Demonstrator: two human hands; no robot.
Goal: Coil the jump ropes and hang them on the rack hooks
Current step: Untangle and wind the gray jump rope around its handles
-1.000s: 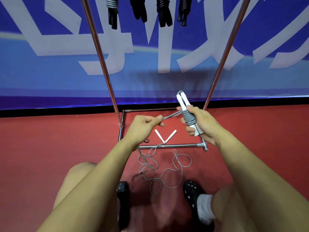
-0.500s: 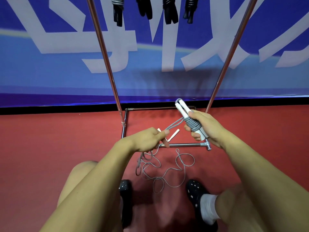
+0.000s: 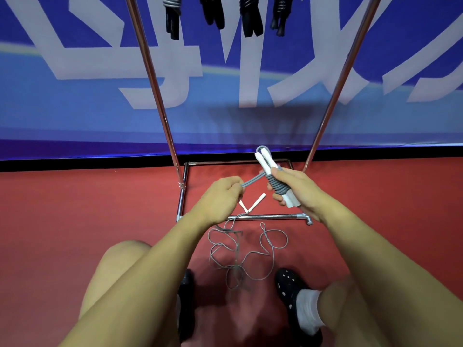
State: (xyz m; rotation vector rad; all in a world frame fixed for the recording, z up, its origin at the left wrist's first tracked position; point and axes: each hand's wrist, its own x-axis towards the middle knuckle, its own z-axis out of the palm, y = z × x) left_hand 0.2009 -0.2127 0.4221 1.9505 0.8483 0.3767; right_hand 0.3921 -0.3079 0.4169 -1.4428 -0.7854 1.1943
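My right hand (image 3: 292, 187) grips a pair of white jump rope handles (image 3: 264, 161) with grey cord wound round them in several turns. My left hand (image 3: 221, 196) pinches the free grey cord (image 3: 253, 180) drawn taut to the handles. A second grey rope (image 3: 240, 249) lies loose on the red floor between my feet, its white handles (image 3: 251, 205) crossed by the rack's base bar. Several coiled ropes (image 3: 225, 13) with black handles hang from the top of the metal rack (image 3: 155, 78).
The rack's two slanted chrome poles and its rectangular base frame (image 3: 265, 217) stand on the red floor before a blue banner wall (image 3: 75, 108). My bare knees and black shoes (image 3: 288, 281) flank the loose rope.
My left hand dipped low, then rose again and pulled the cord taut leftward, adding to the winding on the handles. The handles in my right hand stayed almost still.
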